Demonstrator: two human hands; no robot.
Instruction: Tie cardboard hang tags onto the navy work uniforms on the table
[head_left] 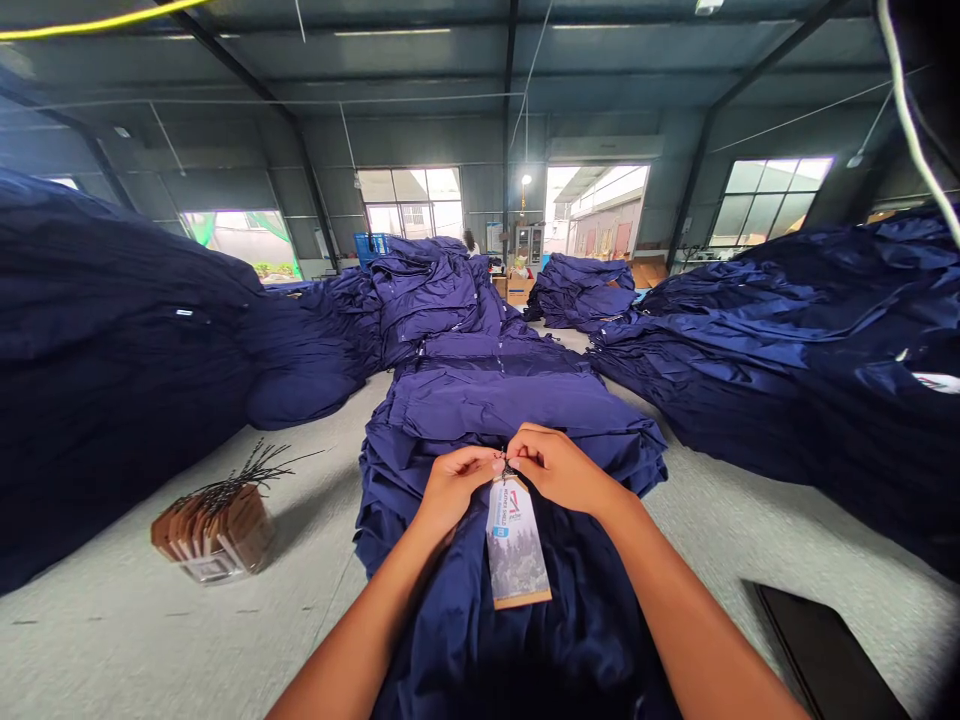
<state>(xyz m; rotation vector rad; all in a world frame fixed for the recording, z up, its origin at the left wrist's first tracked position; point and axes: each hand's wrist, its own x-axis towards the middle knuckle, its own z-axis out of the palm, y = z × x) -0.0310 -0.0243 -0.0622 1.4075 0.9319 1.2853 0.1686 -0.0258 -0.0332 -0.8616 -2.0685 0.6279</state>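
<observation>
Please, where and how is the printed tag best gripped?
Probably pinch the printed tag by its lower edge, coming from the near side: that flat end is uncovered, while the left hand and right hand hold the black cord at its top.

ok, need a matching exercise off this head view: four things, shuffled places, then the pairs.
Things
1. white-and-grey printed paper tag
2. bundle of brown card tags with black strings
3. black, flat, rectangular phone-like device
4. long, bright yellow cable

Places
A. on the pale grey surface, lower right of the picture
B. across the top left corner of the picture
C. just below the left hand and right hand, over navy blue fabric
D. on the pale grey surface, left of the left hand

Pairs: 1-C, 2-D, 3-A, 4-B
</observation>
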